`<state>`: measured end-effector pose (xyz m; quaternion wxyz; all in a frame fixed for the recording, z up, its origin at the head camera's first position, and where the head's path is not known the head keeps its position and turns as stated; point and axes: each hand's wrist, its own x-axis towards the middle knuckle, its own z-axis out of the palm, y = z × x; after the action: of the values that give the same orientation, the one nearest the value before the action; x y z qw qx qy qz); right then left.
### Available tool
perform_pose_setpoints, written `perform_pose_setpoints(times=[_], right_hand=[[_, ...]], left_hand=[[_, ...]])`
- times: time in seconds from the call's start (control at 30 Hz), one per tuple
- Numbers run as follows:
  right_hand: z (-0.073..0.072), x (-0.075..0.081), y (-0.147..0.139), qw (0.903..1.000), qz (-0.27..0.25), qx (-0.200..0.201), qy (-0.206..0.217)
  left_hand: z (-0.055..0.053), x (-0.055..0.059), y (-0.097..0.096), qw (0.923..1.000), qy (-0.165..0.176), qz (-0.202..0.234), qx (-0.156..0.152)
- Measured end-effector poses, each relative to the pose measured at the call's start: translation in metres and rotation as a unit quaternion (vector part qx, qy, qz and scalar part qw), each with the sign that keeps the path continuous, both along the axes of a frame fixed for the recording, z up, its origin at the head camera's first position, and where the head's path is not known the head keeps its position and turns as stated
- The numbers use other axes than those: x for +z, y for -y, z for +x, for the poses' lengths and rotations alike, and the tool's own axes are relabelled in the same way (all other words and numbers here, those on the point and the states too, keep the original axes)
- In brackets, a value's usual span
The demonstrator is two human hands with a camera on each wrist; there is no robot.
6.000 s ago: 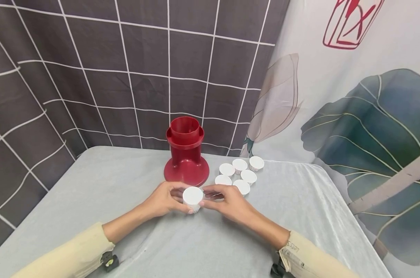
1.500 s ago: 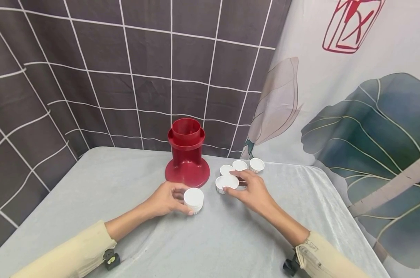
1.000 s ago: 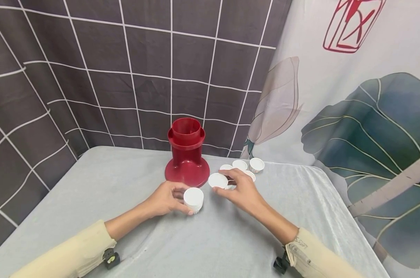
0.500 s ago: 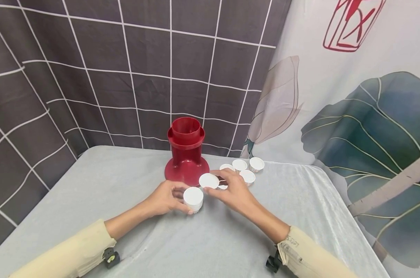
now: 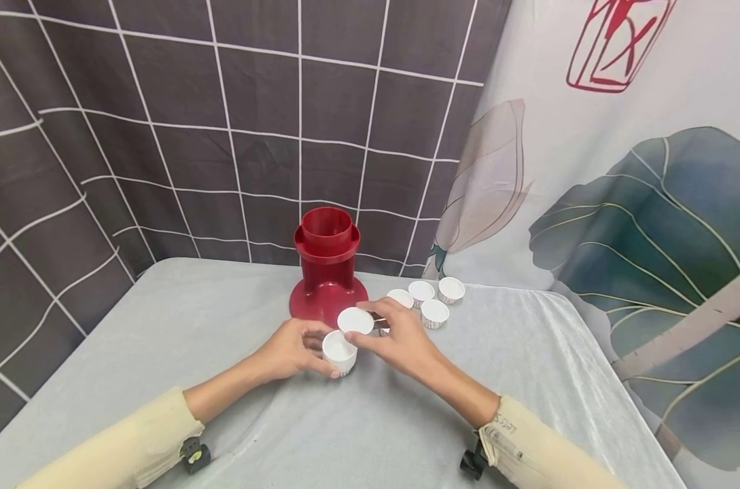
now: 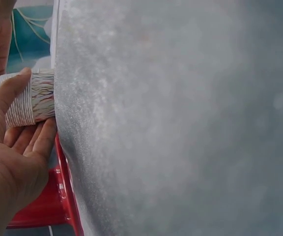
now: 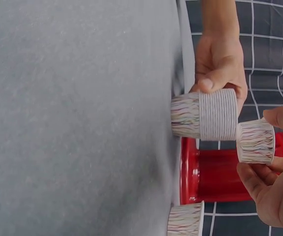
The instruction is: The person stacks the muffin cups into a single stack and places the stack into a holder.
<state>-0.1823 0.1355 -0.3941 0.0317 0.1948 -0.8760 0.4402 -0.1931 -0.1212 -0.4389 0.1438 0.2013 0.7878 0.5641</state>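
My left hand [image 5: 284, 352] holds a stack of white paper baking cups [image 5: 339, 358] upright on the table, thumb on the near side and fingers behind. The left wrist view shows many nested rims on the stack [image 6: 21, 105] and coloured wavy lines on the lowest cup. My right hand [image 5: 401, 339] pinches a single paper baking cup [image 5: 356, 320] by its side, just above and beyond the stack. In the right wrist view this cup [image 7: 256, 142] has its base towards the stack's open top, very close to it; whether they touch I cannot tell.
Several loose paper baking cups [image 5: 434, 313] stand mouth up at the back right, one partly hidden by my right hand. Behind the stack is a red plastic stand [image 5: 328, 272] with a round base and open cylindrical top. A pale cloth [image 5: 210, 305] covers the table.
My right hand has lifted a cup from the loose group and carried it left to the stack. Fewer loose cups stand at right. The left hand keeps its hold on the stack.
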Motion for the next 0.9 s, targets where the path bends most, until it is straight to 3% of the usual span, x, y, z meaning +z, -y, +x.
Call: perform_pose_setpoints(times=[0.6, 0.9], right_hand=[[0.005, -0.003, 0.011, 0.9989, -0.021, 0.041, 0.001], [0.008, -0.003, 0.014, 0.9989, -0.011, 0.045, 0.002]], left_hand=[[-0.002, -0.001, 0.0, 0.9999, -0.014, -0.004, -0.008], [0.0, -0.001, 0.0, 0.9999, -0.001, 0.007, -0.008]])
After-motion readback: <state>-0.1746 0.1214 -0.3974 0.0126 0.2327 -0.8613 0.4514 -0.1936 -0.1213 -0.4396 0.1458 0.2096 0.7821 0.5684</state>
